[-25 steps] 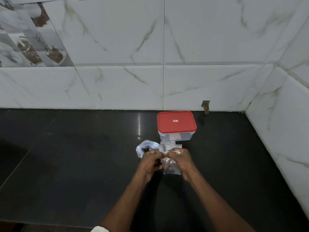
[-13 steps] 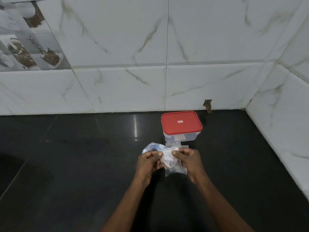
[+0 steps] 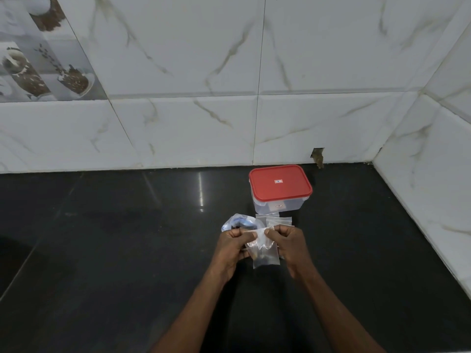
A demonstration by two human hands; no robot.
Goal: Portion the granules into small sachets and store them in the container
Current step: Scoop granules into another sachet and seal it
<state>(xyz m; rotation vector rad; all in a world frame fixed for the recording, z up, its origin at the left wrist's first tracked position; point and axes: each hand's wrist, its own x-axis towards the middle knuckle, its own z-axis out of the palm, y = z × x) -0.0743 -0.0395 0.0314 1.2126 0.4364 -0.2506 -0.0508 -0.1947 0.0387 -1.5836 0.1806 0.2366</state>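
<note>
Sachet [image 3: 265, 254] pinched by left hand [image 3: 230, 247], right hand [image 3: 291, 244]; container [image 3: 293, 191] label [image 3: 278, 181] illegible.

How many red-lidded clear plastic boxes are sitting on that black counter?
1. The red-lidded clear plastic box stands closed on the black counter, close to the tiled back wall, right of centre. No other shows.

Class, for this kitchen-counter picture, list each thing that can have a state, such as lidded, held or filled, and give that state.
Container: lid on, standing on the counter.
Held sachet: hanging upright, a few brown granules at the bottom; seal unclear.
Left hand: pinches the sachet's top edge.
Right hand: pinches the sachet's top edge.
Spare sachets: lying flat before the container, apparently empty.
Large bag: crumpled on the counter; mouth hidden.
</note>
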